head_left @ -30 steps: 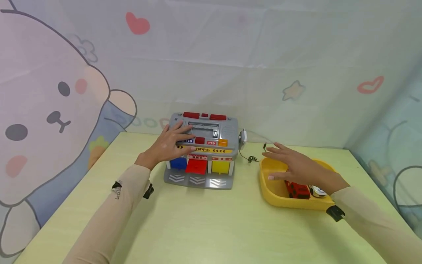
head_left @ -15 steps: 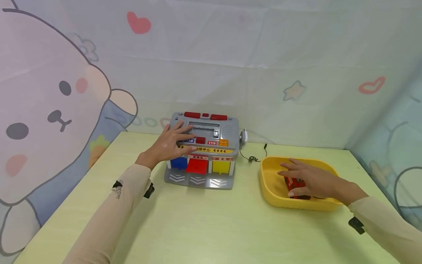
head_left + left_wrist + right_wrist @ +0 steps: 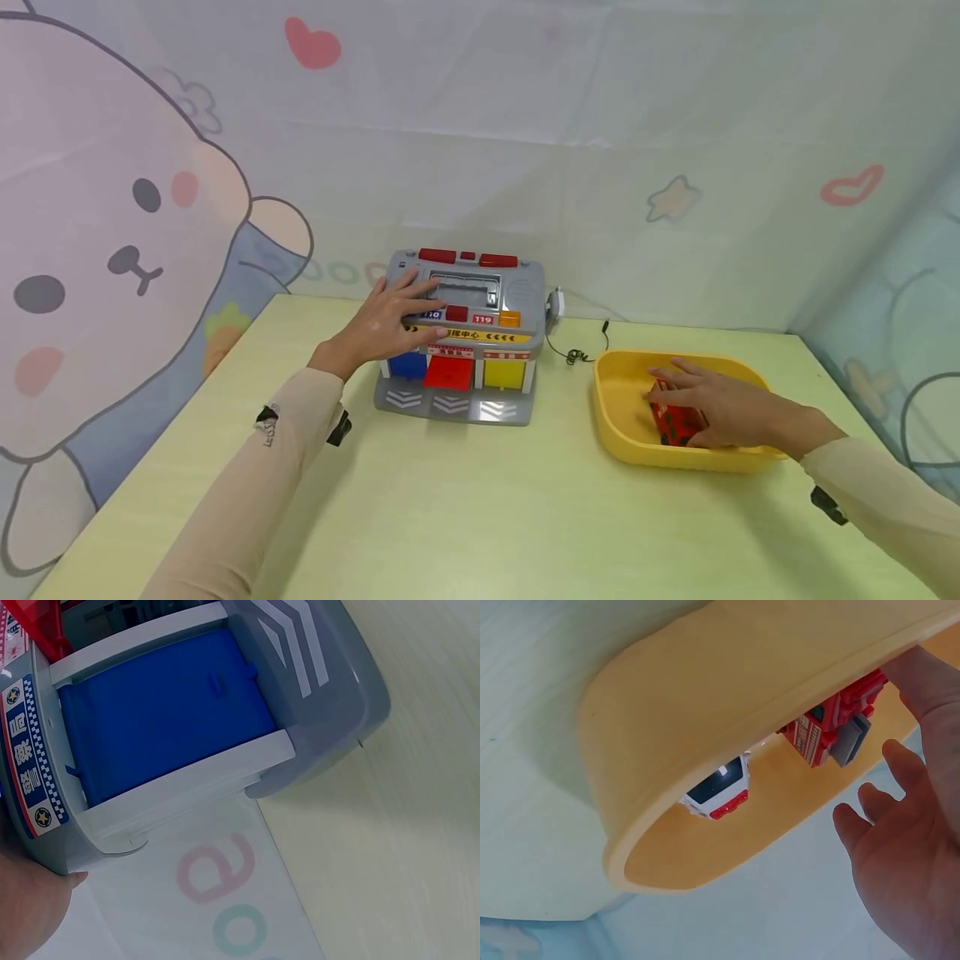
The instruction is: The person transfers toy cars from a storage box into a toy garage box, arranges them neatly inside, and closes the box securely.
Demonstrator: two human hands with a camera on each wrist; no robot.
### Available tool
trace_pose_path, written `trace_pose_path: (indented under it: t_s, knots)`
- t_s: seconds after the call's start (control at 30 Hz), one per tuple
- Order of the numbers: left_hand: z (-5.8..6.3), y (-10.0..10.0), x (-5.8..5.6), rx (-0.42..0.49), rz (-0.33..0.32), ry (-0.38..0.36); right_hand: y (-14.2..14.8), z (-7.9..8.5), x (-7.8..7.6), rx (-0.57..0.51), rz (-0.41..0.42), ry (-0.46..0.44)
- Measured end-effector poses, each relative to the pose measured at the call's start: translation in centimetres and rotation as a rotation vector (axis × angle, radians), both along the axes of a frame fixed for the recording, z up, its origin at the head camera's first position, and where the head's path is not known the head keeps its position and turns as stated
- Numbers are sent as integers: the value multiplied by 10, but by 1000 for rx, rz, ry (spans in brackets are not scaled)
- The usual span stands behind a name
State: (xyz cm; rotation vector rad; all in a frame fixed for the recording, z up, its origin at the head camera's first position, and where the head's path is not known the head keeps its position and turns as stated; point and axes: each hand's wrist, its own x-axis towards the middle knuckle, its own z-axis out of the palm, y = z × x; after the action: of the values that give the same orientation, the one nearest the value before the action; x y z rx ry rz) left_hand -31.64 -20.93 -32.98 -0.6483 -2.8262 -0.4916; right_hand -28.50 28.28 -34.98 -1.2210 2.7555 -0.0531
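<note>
My left hand [image 3: 384, 323] rests with spread fingers on the roof of a grey toy rescue station [image 3: 517, 292]. The station's blue door [image 3: 165, 712] and yellow door [image 3: 504, 373] are down, while the red middle door [image 3: 448, 372] sticks outward. On the right, my right hand [image 3: 738, 408] reaches into a yellow bin [image 3: 611, 433], over a red toy fire truck [image 3: 672, 417]. Thumb and fingers are on either side of the truck, the fingers slightly bent and apart from it in the right wrist view. A white toy car [image 3: 720, 787] lies in the same bin.
A white piece [image 3: 555, 308] sits at the station's right side, with a thin black cable [image 3: 576, 357] lying between station and bin. Behind the table [image 3: 480, 517] hangs a printed cloth backdrop [image 3: 465, 125].
My right hand has moved right and lower into the yellow bin, closing in around the fire truck. The left hand stays on the station roof.
</note>
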Motion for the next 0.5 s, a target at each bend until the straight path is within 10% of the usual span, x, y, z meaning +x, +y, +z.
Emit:
trace_pose_path:
  t_s: [0.5]
  knots:
    - [0, 1, 2, 15, -5, 3, -3, -10, -7, 43, -11, -13]
